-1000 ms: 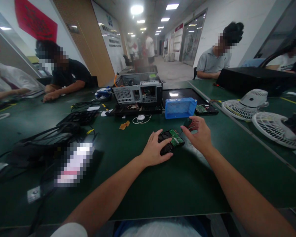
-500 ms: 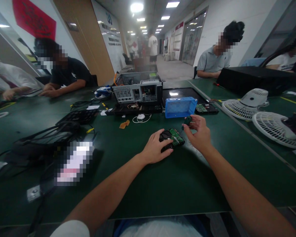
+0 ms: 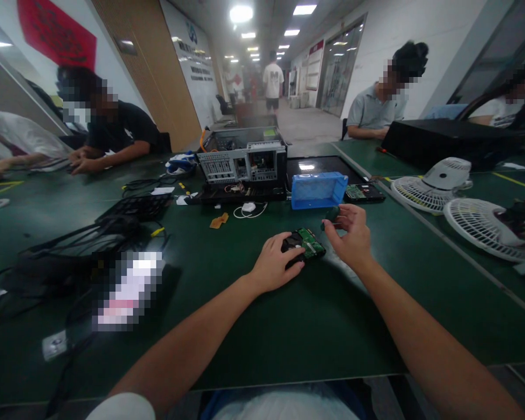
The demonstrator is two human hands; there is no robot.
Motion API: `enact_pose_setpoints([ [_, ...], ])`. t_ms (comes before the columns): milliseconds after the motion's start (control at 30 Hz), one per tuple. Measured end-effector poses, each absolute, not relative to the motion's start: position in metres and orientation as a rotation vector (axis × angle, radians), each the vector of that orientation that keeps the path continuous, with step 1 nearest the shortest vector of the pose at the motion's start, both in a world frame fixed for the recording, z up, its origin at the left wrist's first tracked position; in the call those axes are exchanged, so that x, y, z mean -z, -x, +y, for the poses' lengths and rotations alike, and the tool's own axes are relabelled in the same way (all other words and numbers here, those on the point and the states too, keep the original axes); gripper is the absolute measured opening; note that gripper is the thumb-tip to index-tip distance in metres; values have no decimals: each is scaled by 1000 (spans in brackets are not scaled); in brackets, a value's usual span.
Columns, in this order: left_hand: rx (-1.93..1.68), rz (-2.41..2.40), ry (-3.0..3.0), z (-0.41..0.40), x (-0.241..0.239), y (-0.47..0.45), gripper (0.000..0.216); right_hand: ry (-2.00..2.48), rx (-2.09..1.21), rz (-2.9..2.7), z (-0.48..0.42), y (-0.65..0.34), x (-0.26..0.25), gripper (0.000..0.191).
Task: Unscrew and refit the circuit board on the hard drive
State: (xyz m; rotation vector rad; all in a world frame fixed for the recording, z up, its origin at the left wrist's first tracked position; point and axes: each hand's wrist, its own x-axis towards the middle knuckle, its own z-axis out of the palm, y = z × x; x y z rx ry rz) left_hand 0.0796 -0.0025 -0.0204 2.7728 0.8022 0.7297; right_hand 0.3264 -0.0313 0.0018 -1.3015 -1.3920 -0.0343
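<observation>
A black hard drive [image 3: 304,246] with a green circuit board facing up lies on the green table [image 3: 289,326]. My left hand [image 3: 275,265] rests on its left side, fingers curled over it and holding it down. My right hand [image 3: 350,233] hovers just right of the drive, fingers pinched on a small dark-handled screwdriver [image 3: 331,214] whose tip points down toward the drive.
Behind the drive stand a blue plastic bin [image 3: 318,190], an open computer case [image 3: 244,158] and a second hard drive [image 3: 364,193]. Two white fan parts [image 3: 437,184] lie at the right. Cables and a keyboard [image 3: 131,210] lie at the left. Other people sit around the tables.
My right hand closed on the screwdriver and lifted it beside the drive. My left hand stayed on the drive. The camera shifted slightly.
</observation>
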Motion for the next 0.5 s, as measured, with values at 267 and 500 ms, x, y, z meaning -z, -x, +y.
enact_pose_setpoints([
  [267,-698,830,-2765,-4,17,-78,38,1358,67,-1408,-34,-328,-7,57],
  [500,-712,825,-2773,-5,15,-78,39,1334,66,-1379,-34,-330,-9,53],
])
